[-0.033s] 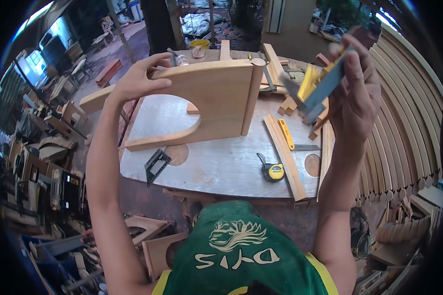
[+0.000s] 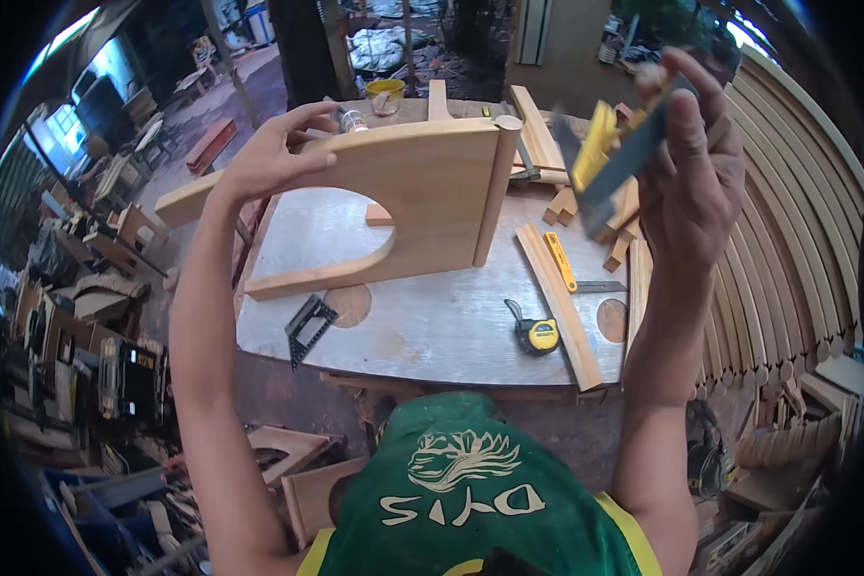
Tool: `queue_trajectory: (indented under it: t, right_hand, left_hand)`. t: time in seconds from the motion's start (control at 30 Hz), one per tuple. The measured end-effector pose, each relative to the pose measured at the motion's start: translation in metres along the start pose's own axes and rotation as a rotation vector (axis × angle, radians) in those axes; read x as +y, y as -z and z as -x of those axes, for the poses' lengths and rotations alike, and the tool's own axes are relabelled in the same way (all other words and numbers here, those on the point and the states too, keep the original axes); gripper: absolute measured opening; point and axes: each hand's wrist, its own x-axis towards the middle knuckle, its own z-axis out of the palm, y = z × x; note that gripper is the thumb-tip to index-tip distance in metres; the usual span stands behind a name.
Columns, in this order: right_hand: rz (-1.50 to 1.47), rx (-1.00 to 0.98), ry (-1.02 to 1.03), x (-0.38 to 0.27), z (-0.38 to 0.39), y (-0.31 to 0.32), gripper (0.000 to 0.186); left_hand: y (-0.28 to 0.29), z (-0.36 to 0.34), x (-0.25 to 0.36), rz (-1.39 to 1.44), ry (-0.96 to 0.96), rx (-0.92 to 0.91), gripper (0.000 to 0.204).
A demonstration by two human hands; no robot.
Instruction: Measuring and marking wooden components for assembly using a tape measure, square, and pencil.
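Note:
My left hand (image 2: 276,158) grips the top edge of a pale wooden panel (image 2: 442,197), thumb on the near face and fingers over the far side. The panel stands on edge on the workbench (image 2: 413,336); it has a large curved cutout and a rounded strip along its right edge. Raised above the bench's right side, my right hand (image 2: 693,158) is closed on a yellow-and-grey tool (image 2: 629,158) with a flat blade. Motion blur hides its exact kind, and it is apart from the panel.
Before the panel lie a black triangular square (image 2: 309,331), a tape measure (image 2: 536,334), a wooden strip (image 2: 562,307) and a yellow-handled sliding bevel (image 2: 561,262). Wood blocks and a clamp (image 2: 525,173) sit behind. Long curved wooden pieces (image 2: 787,240) stand at the right.
My right hand has shifted slightly, and the tool in it is tilted a little differently. My left hand keeps its hold on the panel, which stays in place.

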Motion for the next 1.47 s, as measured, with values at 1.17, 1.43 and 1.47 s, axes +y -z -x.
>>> queue_trajectory:
  t: [1.17,1.43,1.47]
  right_hand:
    - [0.951,-0.216,-0.073,0.173,0.02,-0.088,0.039]
    - [1.141,-0.397,-0.369,0.164,-0.014,-0.079,0.051]
    - [1.147,-0.391,-0.394,0.162,-0.018,-0.081,0.052]
  left_hand:
    - [0.01,-0.028,-0.027,0.461,-0.152,-0.014,0.03]
    - [-0.002,-0.043,-0.013,0.43,-0.187,0.066,0.031]
    - [0.002,-0.05,-0.016,0.411,-0.191,0.065,0.035]
